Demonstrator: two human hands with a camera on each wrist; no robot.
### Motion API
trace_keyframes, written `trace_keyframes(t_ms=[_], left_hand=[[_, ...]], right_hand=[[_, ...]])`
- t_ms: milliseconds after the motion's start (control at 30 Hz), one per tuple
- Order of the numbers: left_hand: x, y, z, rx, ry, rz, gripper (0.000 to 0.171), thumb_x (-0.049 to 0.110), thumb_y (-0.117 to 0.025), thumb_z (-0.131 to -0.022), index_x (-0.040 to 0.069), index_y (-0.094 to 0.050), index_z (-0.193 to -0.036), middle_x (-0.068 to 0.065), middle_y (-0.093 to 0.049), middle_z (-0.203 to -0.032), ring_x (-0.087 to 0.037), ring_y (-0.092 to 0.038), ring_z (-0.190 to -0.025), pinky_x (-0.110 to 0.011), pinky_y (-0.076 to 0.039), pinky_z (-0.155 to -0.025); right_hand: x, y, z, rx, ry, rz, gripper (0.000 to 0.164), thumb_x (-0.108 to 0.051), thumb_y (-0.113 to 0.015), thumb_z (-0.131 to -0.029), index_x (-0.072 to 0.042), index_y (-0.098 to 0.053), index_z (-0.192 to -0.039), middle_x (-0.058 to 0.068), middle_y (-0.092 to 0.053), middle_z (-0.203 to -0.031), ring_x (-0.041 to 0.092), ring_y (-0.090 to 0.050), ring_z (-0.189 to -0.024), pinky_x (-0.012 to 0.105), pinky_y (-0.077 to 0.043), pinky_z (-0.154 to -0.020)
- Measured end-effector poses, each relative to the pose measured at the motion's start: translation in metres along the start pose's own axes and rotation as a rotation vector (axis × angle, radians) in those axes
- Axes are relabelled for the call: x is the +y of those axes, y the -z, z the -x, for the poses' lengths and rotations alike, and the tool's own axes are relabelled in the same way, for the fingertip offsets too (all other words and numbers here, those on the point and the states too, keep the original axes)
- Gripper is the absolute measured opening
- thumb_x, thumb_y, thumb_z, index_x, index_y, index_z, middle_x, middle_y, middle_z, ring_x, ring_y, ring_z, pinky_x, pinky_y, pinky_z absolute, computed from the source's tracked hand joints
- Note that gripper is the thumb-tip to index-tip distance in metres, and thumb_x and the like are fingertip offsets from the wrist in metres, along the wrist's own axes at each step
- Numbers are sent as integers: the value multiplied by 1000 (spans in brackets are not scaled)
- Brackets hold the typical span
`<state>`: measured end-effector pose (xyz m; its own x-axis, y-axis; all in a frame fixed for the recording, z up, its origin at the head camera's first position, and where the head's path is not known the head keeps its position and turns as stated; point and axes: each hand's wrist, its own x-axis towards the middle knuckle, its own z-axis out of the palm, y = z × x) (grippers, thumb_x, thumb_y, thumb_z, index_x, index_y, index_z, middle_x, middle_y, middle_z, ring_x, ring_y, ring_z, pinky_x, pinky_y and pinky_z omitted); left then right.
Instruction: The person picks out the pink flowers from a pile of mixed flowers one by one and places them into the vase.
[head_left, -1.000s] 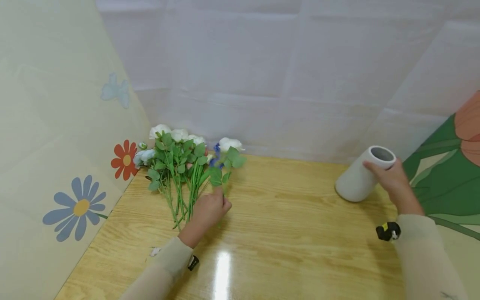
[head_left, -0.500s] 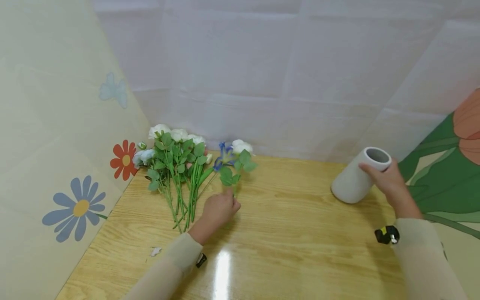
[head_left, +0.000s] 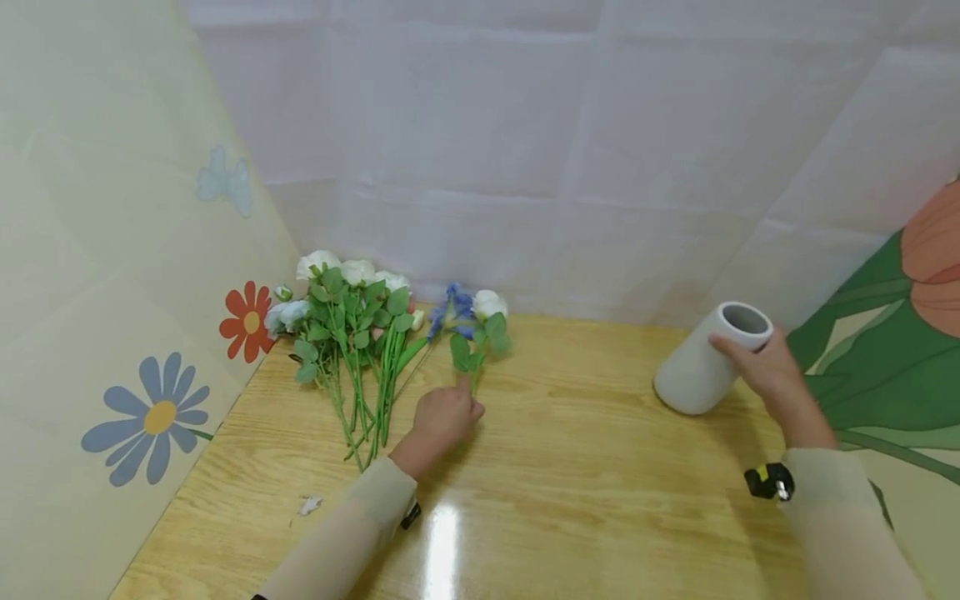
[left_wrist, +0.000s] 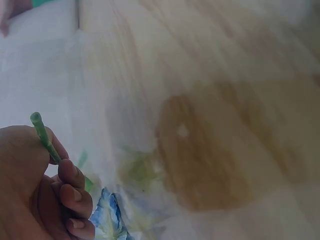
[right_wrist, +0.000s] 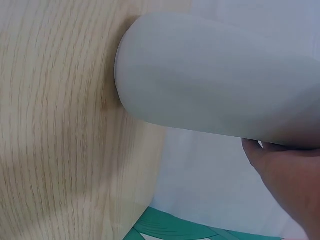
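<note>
My left hand (head_left: 444, 417) pinches the green stem (left_wrist: 45, 136) of a white rose (head_left: 490, 304); its cut end sticks up past the thumb in the left wrist view. Green leaves (head_left: 480, 342) spread just above the fingers. Right beside the rose lies a blue iris (head_left: 452, 312), whose petals also show below the fingers in the left wrist view. On the right, my right hand (head_left: 776, 379) grips a white vase (head_left: 693, 367) near its rim, thumb on the near side. The vase leans, mouth toward the upper right, its base low over the wooden table.
A pile of flowers (head_left: 360, 321) with white and pale blue heads and long green stems lies at the left on the wooden table (head_left: 570, 492). A small white scrap (head_left: 310, 505) sits near the left sleeve. A pale cloth backdrop (head_left: 525, 167) rises behind the table.
The left hand has carried the white rose rightward, away from the pile, baring more of the blue iris. The right hand and vase have shifted slightly left and nearer.
</note>
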<state>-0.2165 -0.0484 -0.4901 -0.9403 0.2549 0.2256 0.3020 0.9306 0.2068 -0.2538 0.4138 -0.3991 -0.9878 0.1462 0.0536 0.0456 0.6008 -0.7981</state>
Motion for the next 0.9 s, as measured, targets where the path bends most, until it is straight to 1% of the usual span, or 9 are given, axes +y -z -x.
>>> trace_keyframes(t_ms=[67, 100, 167, 333, 400, 533, 667, 767, 900], left_hand=[[-2, -2, -1, -9, 12, -22, 16, 23, -58, -94, 10, -52, -86, 1, -41, -53, -14, -37, -46, -28, -34, -40], [-2, -3, -2, -16, 20, -32, 17, 24, -57, -94, 10, -52, -85, 0, -41, -54, -14, -38, -46, -29, -34, -40], [-3, -3, -2, -34, 40, -40, 19, 25, -57, -95, 10, -52, -85, -1, -43, -54, -15, -39, -46, -29, -36, -40], [-4, 1, -5, -100, 92, -39, 24, 27, -55, -100, 9, -54, -85, -4, -47, -56, -18, -45, -47, -33, -40, -41], [-3, 2, -5, -124, 107, -39, 26, 28, -55, -102, 9, -54, -85, -5, -49, -57, -20, -49, -48, -34, -42, -42], [-3, 4, -6, -175, 130, -44, 27, 30, -54, -102, 8, -56, -86, -7, -54, -60, -23, -56, -53, -37, -48, -46], [-3, 7, -5, -211, 137, -57, 29, 33, -55, -102, 6, -63, -95, -8, -58, -64, -23, -60, -57, -38, -50, -49], [-7, 12, -2, -202, 125, -56, 28, 32, -55, -103, 6, -64, -97, -6, -56, -61, -21, -57, -53, -36, -48, -46], [-16, 21, 2, -151, 112, -58, 26, 27, -54, -103, 6, -61, -91, -5, -51, -57, -20, -53, -49, -34, -45, -43]], right_hand=[[0, -2, 1, -10, 42, -10, 41, -39, -65, -99, -21, -47, -131, -12, -51, -113, -2, -48, -98, 16, -43, -80], [0, -3, 1, -14, 46, -9, 36, -39, -66, -99, -28, -46, -127, -14, -50, -111, -4, -47, -97, 15, -42, -78], [0, -5, 2, -25, 46, -9, 35, -41, -65, -99, -33, -43, -125, -15, -48, -112, -6, -46, -96, 15, -41, -78], [-3, -12, 6, -28, 69, -4, 49, -38, -65, -99, -16, -43, -137, -14, -48, -114, -6, -45, -98, 12, -42, -77], [-5, -14, 8, -24, 89, -10, 48, -36, -66, -99, -15, -44, -137, -16, -48, -112, -7, -46, -97, 10, -42, -76], [-7, -17, 12, -24, 101, -22, 43, -34, -67, -99, -21, -45, -135, -20, -47, -111, -7, -46, -97, 9, -41, -76], [-9, -19, 16, -40, 105, -28, 39, -33, -66, -100, -27, -44, -132, -19, -47, -112, -7, -46, -98, 10, -41, -77], [-10, -20, 18, -49, 120, -35, 36, -31, -66, -100, -29, -45, -130, -20, -49, -111, -6, -47, -99, 10, -41, -77], [-10, -22, 21, -45, 125, -35, 35, -30, -67, -99, -33, -45, -127, -21, -49, -110, -6, -47, -99, 10, -41, -77]])
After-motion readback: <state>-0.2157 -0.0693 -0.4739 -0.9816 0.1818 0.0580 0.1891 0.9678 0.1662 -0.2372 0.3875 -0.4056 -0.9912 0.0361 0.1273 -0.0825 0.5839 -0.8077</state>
